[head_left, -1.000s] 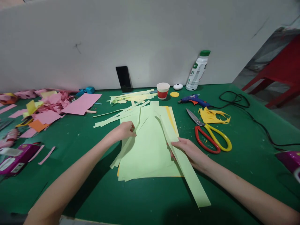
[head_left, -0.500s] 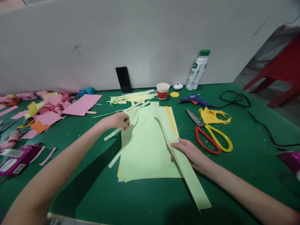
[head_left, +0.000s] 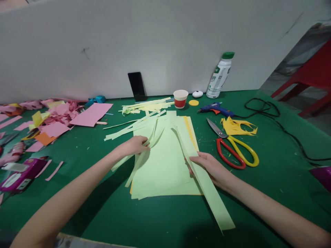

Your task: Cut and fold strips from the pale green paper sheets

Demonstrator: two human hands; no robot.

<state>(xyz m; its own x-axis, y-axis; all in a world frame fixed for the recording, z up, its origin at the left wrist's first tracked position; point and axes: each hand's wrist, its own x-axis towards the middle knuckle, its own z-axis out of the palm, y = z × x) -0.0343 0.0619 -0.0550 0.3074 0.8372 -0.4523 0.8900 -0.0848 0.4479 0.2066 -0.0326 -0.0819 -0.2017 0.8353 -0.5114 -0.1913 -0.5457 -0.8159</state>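
In the head view, the left hand [head_left: 136, 144] has come a little right and nearer since the earlier frame, and two narrow green strips [head_left: 137, 168] now fan out from its pinched fingers, where one lay apart on the stack before. The right hand [head_left: 213, 170] has hardly shifted; it grips a wide green strip [head_left: 210, 188], thumb on top and fingers underneath, the near end jutting past the stack. Between the hands lies the stack of pale green sheets [head_left: 165, 172], with yellow edges showing, on the green table [head_left: 155, 224]. Loose strips [head_left: 122, 132] lie at its far left. To the right are open scissors [head_left: 220, 134], a torn yellow scrap [head_left: 232, 128] and a blue glue gun [head_left: 217, 109]; a paper cup [head_left: 180, 100] stands on the far side.
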